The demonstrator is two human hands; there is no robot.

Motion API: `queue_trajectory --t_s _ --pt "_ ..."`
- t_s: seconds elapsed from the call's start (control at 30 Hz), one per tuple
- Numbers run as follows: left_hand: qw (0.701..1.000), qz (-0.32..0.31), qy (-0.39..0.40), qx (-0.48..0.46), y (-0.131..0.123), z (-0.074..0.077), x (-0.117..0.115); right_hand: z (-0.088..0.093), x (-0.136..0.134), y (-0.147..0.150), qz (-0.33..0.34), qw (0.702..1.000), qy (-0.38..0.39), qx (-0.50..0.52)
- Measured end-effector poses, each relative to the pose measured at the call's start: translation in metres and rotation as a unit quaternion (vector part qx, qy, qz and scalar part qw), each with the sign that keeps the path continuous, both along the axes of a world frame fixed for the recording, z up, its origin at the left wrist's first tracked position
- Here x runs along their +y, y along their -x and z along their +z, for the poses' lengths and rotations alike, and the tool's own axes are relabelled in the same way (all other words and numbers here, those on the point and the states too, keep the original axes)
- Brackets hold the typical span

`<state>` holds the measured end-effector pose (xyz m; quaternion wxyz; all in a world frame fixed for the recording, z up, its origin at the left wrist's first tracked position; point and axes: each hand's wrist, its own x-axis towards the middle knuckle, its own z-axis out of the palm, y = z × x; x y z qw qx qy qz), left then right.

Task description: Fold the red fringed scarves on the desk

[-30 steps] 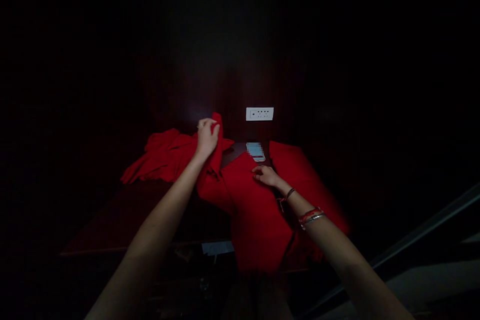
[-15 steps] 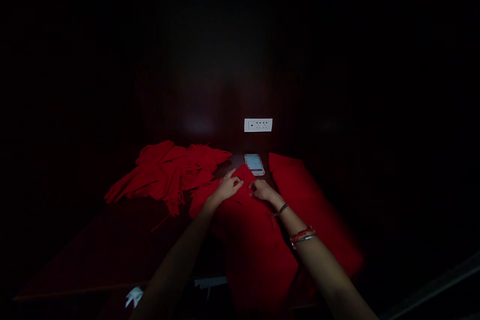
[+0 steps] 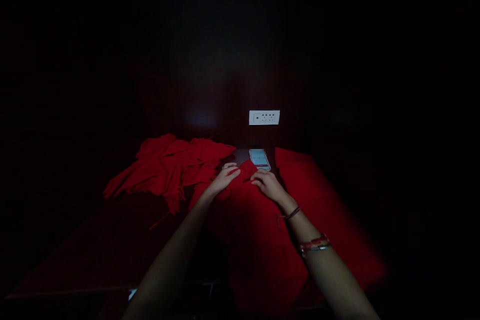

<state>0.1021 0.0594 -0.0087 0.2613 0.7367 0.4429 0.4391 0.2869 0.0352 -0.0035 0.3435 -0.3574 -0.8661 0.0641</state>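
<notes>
A red cloth lies in front of me on a dark table, its near end hanging over the table's front edge. My left hand rests on the cloth's far end with its fingers laid flat. My right hand lies beside it on the same end, fingers flat, with bracelets on the wrist. The two hands are a few centimetres apart. Neither hand grips anything that I can see.
A heap of crumpled red cloths with fringes lies to the left. A folded red stack lies to the right. A phone with a lit screen sits just beyond my hands. A white wall socket is on the dark wall behind.
My left hand had a corner of the red cloth lifted; it brought it down and now lies flat on the cloth. My right hand shifted slightly towards the far end.
</notes>
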Motion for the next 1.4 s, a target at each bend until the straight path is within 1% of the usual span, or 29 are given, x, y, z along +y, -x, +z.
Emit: queue_trajectory --t_s 0.13,0.17,0.3,0.37,0.43,0.47,0.53,0.57,0.6,0.63,0.67,0.77,0.83,0.9,1.0,1.07,1.1,1.17,1.27,1.33,1.37,1.4 --pt "0.993 -0.105 0.052 0.015 -0.006 -0.007 0.002 0.001 -0.003 0.001 0.002 0.999 -0.031 0.039" --pt "0.991 -0.120 0.053 0.009 -0.007 -0.008 0.002 0.001 -0.004 0.001 -0.001 0.998 -0.034 0.050" --pt "0.991 -0.122 0.047 -0.020 -0.006 -0.011 0.006 -0.001 -0.002 0.004 -0.004 0.997 -0.027 0.072" --pt "0.992 -0.116 0.052 -0.002 -0.007 -0.010 0.005 -0.003 0.001 0.006 -0.007 0.998 -0.023 0.062" --pt "0.994 -0.085 0.028 0.066 -0.010 -0.006 0.000 -0.006 0.004 0.006 -0.014 0.999 -0.025 0.044" --pt "0.992 -0.054 -0.003 0.112 -0.012 -0.002 -0.004 -0.007 0.005 0.006 -0.019 0.999 -0.027 0.036" --pt "0.977 0.032 -0.081 0.196 -0.016 0.007 -0.015 -0.008 0.006 0.006 -0.032 0.999 -0.032 0.028" --pt "0.967 0.072 -0.108 0.220 -0.018 0.012 -0.020 -0.008 0.006 0.006 -0.039 0.998 -0.034 0.029" --pt "0.960 0.102 -0.117 0.234 -0.019 0.017 -0.026 -0.008 0.006 0.005 -0.045 0.998 -0.035 0.033" --pt "0.957 0.115 -0.110 0.241 -0.020 0.021 -0.031 -0.007 0.006 0.005 -0.048 0.997 -0.036 0.038" --pt "0.959 0.111 -0.090 0.244 -0.020 0.024 -0.035 -0.007 0.005 0.005 -0.049 0.997 -0.038 0.042" --pt "0.972 0.038 -0.017 0.233 -0.015 0.026 -0.040 -0.005 0.002 0.005 -0.042 0.997 -0.041 0.051" --pt "0.977 0.011 0.010 0.211 -0.010 0.024 -0.037 -0.004 0.001 0.005 -0.037 0.997 -0.040 0.054" --pt "0.986 0.036 0.009 0.160 -0.007 0.020 -0.030 -0.003 0.000 0.005 -0.037 0.997 -0.038 0.059" --pt "0.995 0.099 0.003 0.020 -0.006 0.014 -0.017 -0.002 0.000 0.005 -0.046 0.995 -0.041 0.078" --pt "0.992 0.106 0.026 -0.065 -0.010 0.010 -0.011 -0.001 0.000 0.005 -0.055 0.994 -0.041 0.087" --pt "0.990 0.097 0.044 -0.087 -0.013 0.009 -0.008 -0.001 0.001 0.005 -0.058 0.994 -0.040 0.088" --pt "0.992 0.058 0.080 -0.081 -0.020 0.007 -0.005 -0.001 0.001 0.006 -0.055 0.994 -0.035 0.084" --pt "0.994 0.006 0.111 -0.001 -0.029 0.006 -0.001 -0.001 0.001 0.006 -0.044 0.996 -0.030 0.078" --pt "0.992 -0.004 0.119 0.031 -0.032 0.006 -0.001 -0.002 0.001 0.007 -0.047 0.996 -0.027 0.076" --pt "0.992 0.002 0.116 0.041 -0.033 0.006 -0.002 -0.002 0.002 0.006 -0.052 0.995 -0.027 0.076" --pt "0.994 0.021 0.097 0.053 -0.033 0.007 -0.004 -0.003 0.002 0.006 -0.060 0.995 -0.028 0.077"
